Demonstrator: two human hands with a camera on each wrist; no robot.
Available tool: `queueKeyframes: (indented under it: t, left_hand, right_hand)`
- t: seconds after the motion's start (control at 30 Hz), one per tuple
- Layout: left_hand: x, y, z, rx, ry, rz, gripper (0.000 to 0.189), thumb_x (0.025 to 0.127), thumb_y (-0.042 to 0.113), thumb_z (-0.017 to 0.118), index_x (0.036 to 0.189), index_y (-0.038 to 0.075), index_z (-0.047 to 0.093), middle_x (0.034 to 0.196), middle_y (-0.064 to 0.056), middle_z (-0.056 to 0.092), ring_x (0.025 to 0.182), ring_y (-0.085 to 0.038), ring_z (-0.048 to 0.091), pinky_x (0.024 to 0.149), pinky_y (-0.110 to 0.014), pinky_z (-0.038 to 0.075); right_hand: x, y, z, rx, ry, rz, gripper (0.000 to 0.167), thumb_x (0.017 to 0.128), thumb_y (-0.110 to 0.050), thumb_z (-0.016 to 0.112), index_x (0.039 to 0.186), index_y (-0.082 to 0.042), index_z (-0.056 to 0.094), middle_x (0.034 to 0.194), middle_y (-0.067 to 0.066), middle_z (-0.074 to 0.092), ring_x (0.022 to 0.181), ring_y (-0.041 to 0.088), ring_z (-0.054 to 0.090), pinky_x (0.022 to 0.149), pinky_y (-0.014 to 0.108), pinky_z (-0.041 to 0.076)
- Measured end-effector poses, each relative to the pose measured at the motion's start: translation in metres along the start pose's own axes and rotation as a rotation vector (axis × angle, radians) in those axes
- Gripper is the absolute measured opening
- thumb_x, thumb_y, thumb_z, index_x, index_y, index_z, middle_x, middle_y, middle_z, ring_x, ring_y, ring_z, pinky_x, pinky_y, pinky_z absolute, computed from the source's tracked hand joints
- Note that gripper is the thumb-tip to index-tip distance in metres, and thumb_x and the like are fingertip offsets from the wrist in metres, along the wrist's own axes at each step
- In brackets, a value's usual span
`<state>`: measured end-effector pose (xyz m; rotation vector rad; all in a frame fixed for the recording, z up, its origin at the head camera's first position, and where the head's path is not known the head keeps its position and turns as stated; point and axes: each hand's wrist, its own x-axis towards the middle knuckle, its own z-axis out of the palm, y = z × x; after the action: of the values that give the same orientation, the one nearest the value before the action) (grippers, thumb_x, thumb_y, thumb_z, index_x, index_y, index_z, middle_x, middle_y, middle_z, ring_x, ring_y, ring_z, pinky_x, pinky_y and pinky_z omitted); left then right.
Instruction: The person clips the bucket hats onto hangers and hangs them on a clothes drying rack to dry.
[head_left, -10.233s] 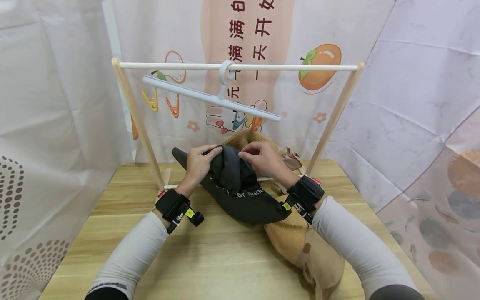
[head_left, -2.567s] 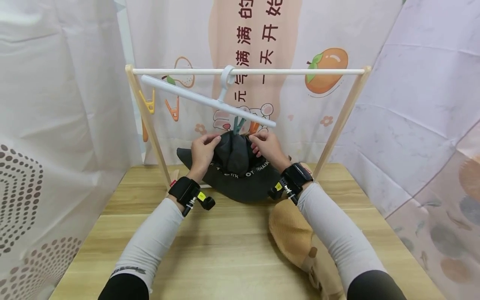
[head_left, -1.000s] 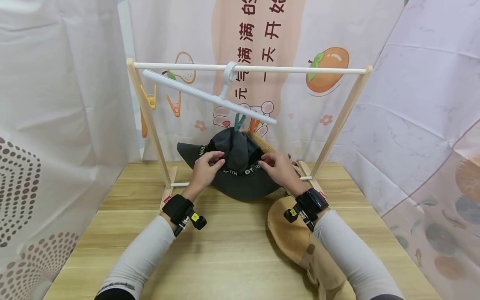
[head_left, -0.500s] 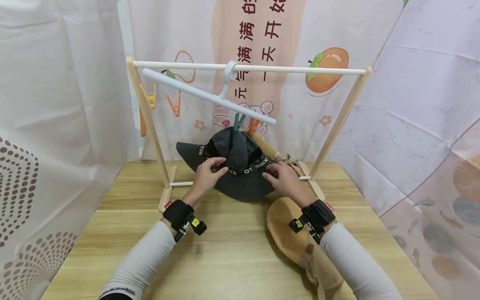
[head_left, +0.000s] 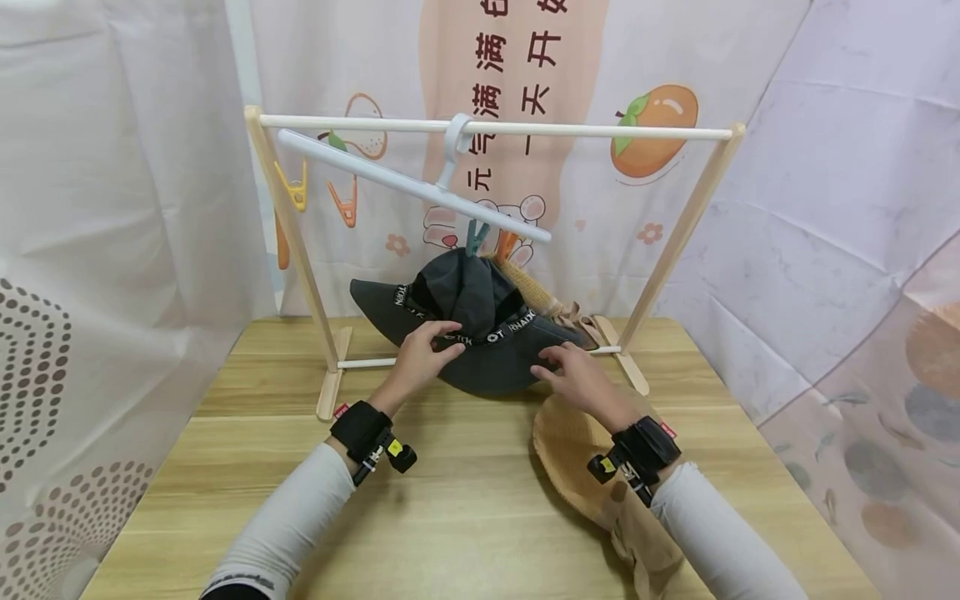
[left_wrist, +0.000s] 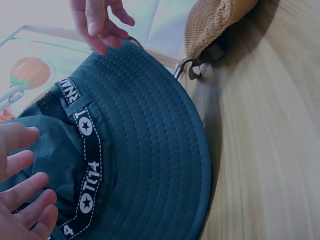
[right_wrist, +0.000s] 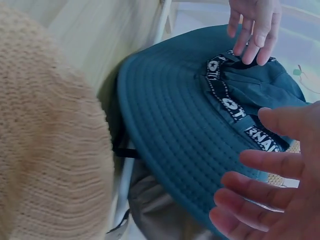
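Note:
A dark wide-brimmed bucket hat (head_left: 487, 371) with a white-lettered band hangs crown-up below the tilted light-blue hanger (head_left: 420, 187). A teal clothespin (head_left: 476, 237) grips its top, close under the hanger. My left hand (head_left: 423, 358) is in front of the hat's crown and band, fingers spread and holding nothing. By the brim's right side is my right hand (head_left: 585, 383), its fingers loosely bent and apart. An orange clothespin (head_left: 506, 246) sits on a woven tan hat (head_left: 528, 287) partly hidden behind the dark one.
A white rod on a wooden rack (head_left: 300, 250) carries the hanger. Another tan knit hat (head_left: 570, 458) lies on the wooden table (head_left: 420, 517), under my right wrist. Yellow (head_left: 296, 192) and orange clothespins (head_left: 345, 204) are at the left. Patterned cloth surrounds the table.
Earlier both hands held the dark hat's crown, and the teal clothespin was apart from it. Now the clothespin is on the hat, and my hands have let go and drawn down toward me.

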<state>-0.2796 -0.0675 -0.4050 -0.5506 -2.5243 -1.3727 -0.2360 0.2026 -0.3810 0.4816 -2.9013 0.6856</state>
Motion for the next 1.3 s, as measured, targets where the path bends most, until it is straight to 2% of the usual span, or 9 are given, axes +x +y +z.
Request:
queueKeyframes:
  t: [0.17, 0.3, 0.4, 0.53, 0.67, 0.83, 1.07, 1.3]
  left_hand:
    - [0.000, 0.000, 0.013, -0.012, -0.028, -0.004, 0.036, 0.091, 0.020, 0.070, 0.125, 0.010, 0.065, 0.124, -0.011, 0.063, 0.117, -0.027, 0.057, 0.098, -0.043, 0.049]
    - [-0.006, -0.001, 0.030, -0.034, -0.047, -0.012, 0.036, 0.090, 0.020, 0.071, 0.124, 0.011, 0.065, 0.125, -0.009, 0.062, 0.117, -0.027, 0.056, 0.097, -0.044, 0.049]
    - [-0.009, -0.004, 0.037, -0.027, -0.066, -0.002, 0.036, 0.090, 0.018, 0.071, 0.124, 0.010, 0.065, 0.125, -0.010, 0.062, 0.116, -0.027, 0.057, 0.096, -0.044, 0.050]
    - [-0.010, -0.004, 0.041, -0.010, -0.088, 0.004, 0.036, 0.089, 0.018, 0.072, 0.123, 0.009, 0.065, 0.124, -0.010, 0.063, 0.115, -0.027, 0.058, 0.096, -0.043, 0.050]
    - [-0.011, -0.004, 0.042, -0.003, -0.099, 0.008, 0.036, 0.089, 0.019, 0.072, 0.123, 0.009, 0.066, 0.125, -0.011, 0.063, 0.116, -0.027, 0.058, 0.097, -0.043, 0.050]
    - [-0.011, -0.005, 0.046, 0.018, -0.094, 0.041, 0.035, 0.087, 0.016, 0.073, 0.121, 0.009, 0.067, 0.123, -0.012, 0.064, 0.113, -0.028, 0.059, 0.095, -0.044, 0.050]
    - [-0.014, -0.008, 0.060, 0.058, -0.161, 0.043, 0.036, 0.088, 0.019, 0.073, 0.122, 0.011, 0.067, 0.125, -0.010, 0.064, 0.118, -0.028, 0.058, 0.101, -0.047, 0.044]
    - [-0.015, -0.005, 0.068, 0.066, -0.195, 0.042, 0.036, 0.087, 0.015, 0.074, 0.122, 0.010, 0.066, 0.128, -0.011, 0.063, 0.124, -0.031, 0.055, 0.104, -0.050, 0.041]
  right_hand:
    - [-0.012, 0.006, 0.005, -0.006, -0.001, -0.012, 0.038, 0.093, -0.029, 0.066, 0.116, 0.002, 0.067, 0.103, 0.018, 0.065, 0.091, 0.030, 0.064, 0.078, 0.043, 0.052]
    - [-0.024, 0.011, 0.012, -0.044, -0.016, -0.011, 0.036, 0.093, -0.030, 0.066, 0.114, -0.002, 0.069, 0.106, 0.014, 0.069, 0.092, 0.029, 0.066, 0.078, 0.043, 0.052]
    - [-0.030, 0.013, 0.018, -0.040, -0.022, -0.028, 0.032, 0.093, -0.029, 0.066, 0.112, -0.004, 0.070, 0.110, 0.014, 0.070, 0.096, 0.031, 0.066, 0.079, 0.044, 0.052]
    - [-0.037, 0.016, 0.022, -0.001, -0.003, -0.046, 0.025, 0.091, -0.023, 0.068, 0.108, -0.004, 0.072, 0.107, 0.016, 0.068, 0.095, 0.031, 0.064, 0.077, 0.043, 0.052]
    - [-0.039, 0.016, 0.026, -0.006, 0.015, -0.021, 0.026, 0.090, -0.023, 0.070, 0.106, -0.003, 0.071, 0.102, 0.017, 0.068, 0.090, 0.030, 0.063, 0.075, 0.041, 0.052]
    - [-0.041, 0.013, 0.029, -0.009, -0.021, 0.021, 0.030, 0.090, -0.026, 0.069, 0.107, 0.000, 0.070, 0.102, 0.018, 0.068, 0.089, 0.029, 0.064, 0.076, 0.042, 0.053]
    - [-0.047, 0.013, 0.036, -0.015, -0.027, 0.040, 0.027, 0.089, -0.024, 0.071, 0.103, -0.001, 0.071, 0.097, 0.013, 0.065, 0.085, 0.022, 0.060, 0.073, 0.037, 0.051]
    - [-0.050, 0.012, 0.040, 0.001, -0.017, 0.062, 0.024, 0.088, -0.023, 0.072, 0.100, -0.002, 0.071, 0.092, 0.009, 0.065, 0.080, 0.019, 0.060, 0.069, 0.034, 0.050]
